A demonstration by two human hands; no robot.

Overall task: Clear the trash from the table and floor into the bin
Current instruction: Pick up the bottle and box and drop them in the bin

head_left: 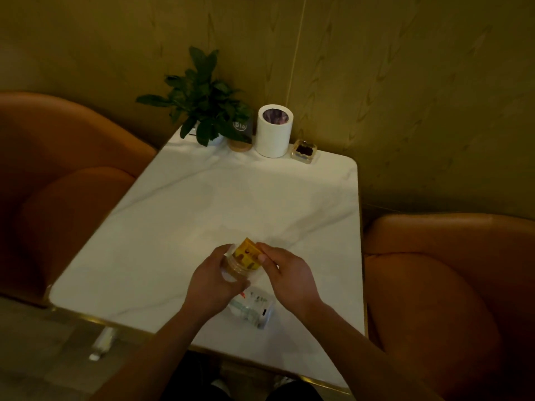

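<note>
On the marble table (179, 215) in a dim booth, we grip a yellow-labelled cup (245, 257) near the front edge; our left hand (215, 277) wraps its side, our right hand (285, 272) pinches the label, likely to lift it; a plastic bottle (254, 309) lies beneath; no bin in view.

A potted plant (202, 96), a white paper roll (274, 131) and a small ashtray (304, 152) are sitting along the worktop's (202, 198) far edge, orange armchairs (58, 175) flanking.
</note>
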